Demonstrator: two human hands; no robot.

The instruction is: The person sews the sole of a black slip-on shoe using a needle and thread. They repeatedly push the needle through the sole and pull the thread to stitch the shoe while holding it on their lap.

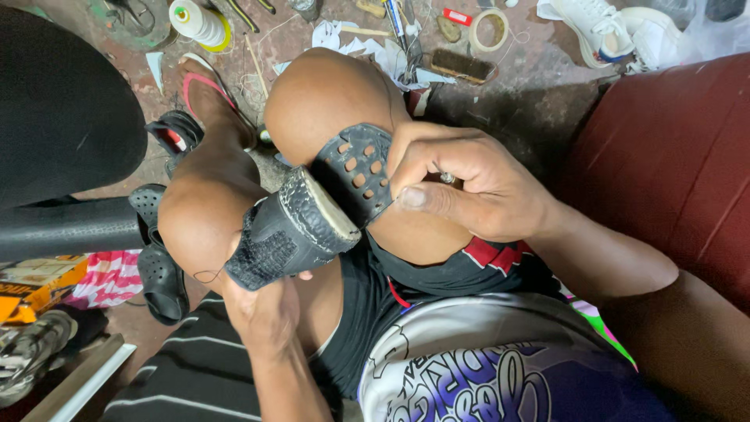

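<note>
A black sandal [301, 223] with a thick sole and a perforated strap [355, 168] rests between my knees. My left hand [262, 301] supports it from below, mostly hidden under the sole. Fingers of my right hand [461, 184] pinch the edge of the perforated strap, thumb pressed flat against it. A small metal tool seems to sit in that hand by the knuckles, but it is mostly hidden.
The floor holds a thread cone [197, 22], a tape roll [491, 29], a brush [462, 66], paper scraps and white sneakers [605, 27]. A pink flip-flop [205, 86] is on my foot. Black clogs [160, 270] lie at left. A red seat [672, 156] is at right.
</note>
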